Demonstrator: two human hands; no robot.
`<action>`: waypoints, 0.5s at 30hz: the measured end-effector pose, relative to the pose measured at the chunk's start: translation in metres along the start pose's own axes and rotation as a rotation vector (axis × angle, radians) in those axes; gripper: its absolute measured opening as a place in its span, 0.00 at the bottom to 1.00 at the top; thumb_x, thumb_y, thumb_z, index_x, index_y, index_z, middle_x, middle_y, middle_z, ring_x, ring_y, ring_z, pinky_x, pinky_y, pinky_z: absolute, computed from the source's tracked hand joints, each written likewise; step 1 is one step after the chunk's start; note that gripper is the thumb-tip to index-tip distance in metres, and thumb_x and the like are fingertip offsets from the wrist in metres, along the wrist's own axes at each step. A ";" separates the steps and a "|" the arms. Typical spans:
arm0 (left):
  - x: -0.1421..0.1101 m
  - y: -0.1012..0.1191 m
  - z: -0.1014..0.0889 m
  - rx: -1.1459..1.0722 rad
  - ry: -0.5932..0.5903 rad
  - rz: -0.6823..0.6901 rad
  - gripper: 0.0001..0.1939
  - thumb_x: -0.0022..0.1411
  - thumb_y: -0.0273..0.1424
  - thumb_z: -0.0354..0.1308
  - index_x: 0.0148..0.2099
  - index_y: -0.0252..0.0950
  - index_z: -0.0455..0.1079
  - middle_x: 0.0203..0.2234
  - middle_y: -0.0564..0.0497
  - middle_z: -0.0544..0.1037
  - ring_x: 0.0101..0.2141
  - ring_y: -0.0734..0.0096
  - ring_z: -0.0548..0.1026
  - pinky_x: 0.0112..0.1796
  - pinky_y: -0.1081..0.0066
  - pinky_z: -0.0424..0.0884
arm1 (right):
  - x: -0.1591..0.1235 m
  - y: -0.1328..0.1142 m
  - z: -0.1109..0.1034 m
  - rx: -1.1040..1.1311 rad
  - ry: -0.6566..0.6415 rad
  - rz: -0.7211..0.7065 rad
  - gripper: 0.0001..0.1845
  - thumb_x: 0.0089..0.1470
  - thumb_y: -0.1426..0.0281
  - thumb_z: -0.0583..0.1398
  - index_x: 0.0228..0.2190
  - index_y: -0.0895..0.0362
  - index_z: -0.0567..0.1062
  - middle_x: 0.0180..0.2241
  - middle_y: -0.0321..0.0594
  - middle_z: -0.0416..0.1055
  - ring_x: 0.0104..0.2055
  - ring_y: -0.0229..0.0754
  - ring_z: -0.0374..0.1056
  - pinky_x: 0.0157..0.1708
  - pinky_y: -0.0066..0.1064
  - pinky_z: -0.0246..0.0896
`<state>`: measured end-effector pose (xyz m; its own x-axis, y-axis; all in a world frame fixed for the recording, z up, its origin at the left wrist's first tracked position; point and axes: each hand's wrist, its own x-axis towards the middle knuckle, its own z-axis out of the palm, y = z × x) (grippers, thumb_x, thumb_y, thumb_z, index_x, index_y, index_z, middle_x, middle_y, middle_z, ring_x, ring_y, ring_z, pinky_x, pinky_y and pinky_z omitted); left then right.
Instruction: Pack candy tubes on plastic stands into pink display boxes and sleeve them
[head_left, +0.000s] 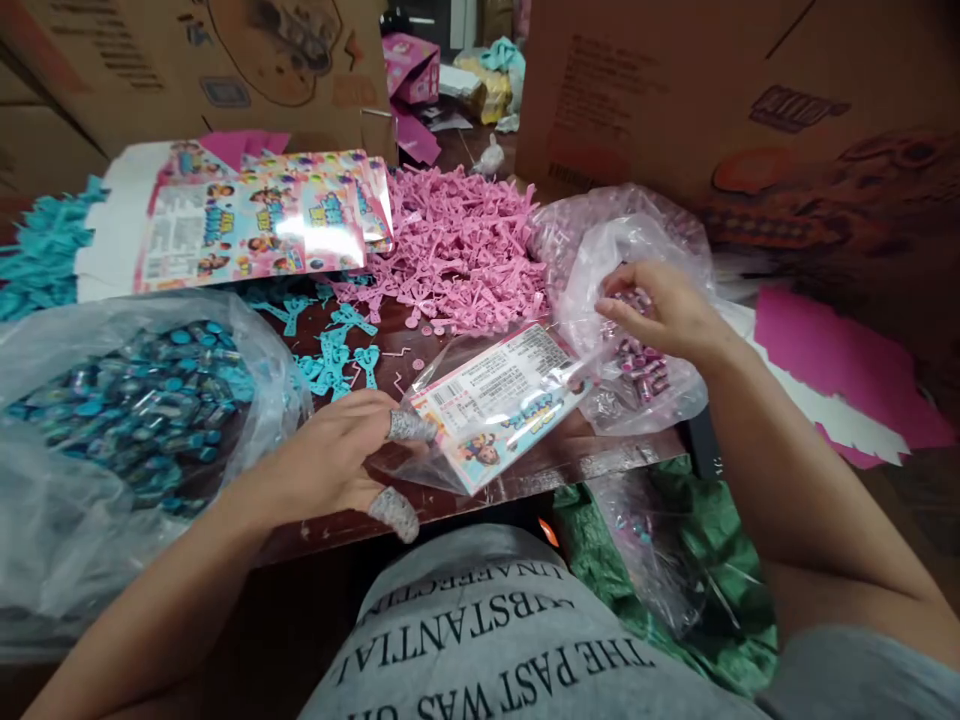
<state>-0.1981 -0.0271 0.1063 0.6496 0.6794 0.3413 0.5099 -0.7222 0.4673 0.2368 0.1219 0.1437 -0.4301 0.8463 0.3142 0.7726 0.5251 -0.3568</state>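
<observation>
My left hand [349, 455] is open, thumb and fingers apart, with grey tape wrapped on the thumb and a fingertip. Its taped fingertip touches the left end of a clear plastic bag [450, 465] lying at the table's front. Inside that bag lies a printed card [499, 400] with a barcode and cartoon figures. My right hand [664, 305] is over a translucent bag [585, 265] of small shiny purple pieces [645, 375]. Its thumb and index tips come close together among the pieces; whatever is between them cannot be made out.
Pink plastic clips [465, 240] are heaped mid-table, with teal clips [334, 360] nearby. A bag of teal capsule-like pieces [172, 400] stands left, below stacked printed cards [255, 225]. Large cartons [712, 110] wall the back. A green sack [720, 560] hangs below the right edge.
</observation>
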 end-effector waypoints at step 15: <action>0.004 0.026 0.019 -0.072 0.190 -0.186 0.06 0.67 0.29 0.59 0.42 0.40 0.63 0.31 0.54 0.83 0.34 0.63 0.80 0.48 0.60 0.69 | 0.012 -0.189 0.076 1.038 -0.967 -0.044 0.14 0.61 0.60 0.69 0.27 0.54 0.80 0.18 0.29 0.74 0.12 0.27 0.57 0.09 0.21 0.46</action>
<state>-0.1710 -0.0452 0.1039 0.4279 0.8163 0.3880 0.5645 -0.5766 0.5907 0.0499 0.0400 0.1480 -0.9163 0.3322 -0.2236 0.2439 0.0201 -0.9696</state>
